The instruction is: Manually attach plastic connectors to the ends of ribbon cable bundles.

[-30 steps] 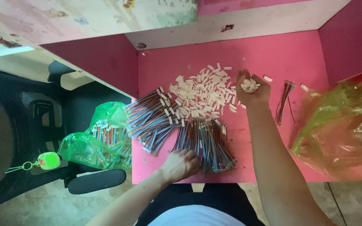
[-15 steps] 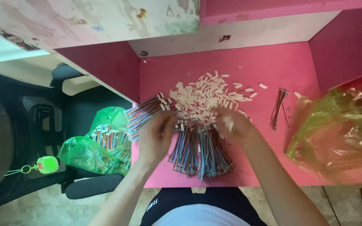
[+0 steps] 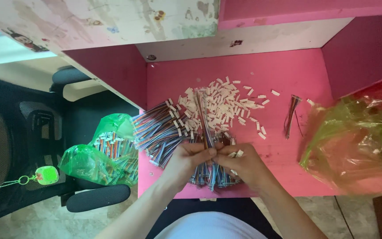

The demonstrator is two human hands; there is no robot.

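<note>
Both hands point(image 3: 215, 159) now together, pinched shut on one wire strip point(image 3: 203, 121), white connectors point(image 3: 237, 154).

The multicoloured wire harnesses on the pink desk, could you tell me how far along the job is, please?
Done, it seems: a fanned bundle of multicoloured wire harnesses with white end connectors lies on the pink desk. In hand: the left hand and right hand pinch one thin wire strip and small white connectors. Left: a loose pile of white plastic connectors and a few separate wires.
</note>
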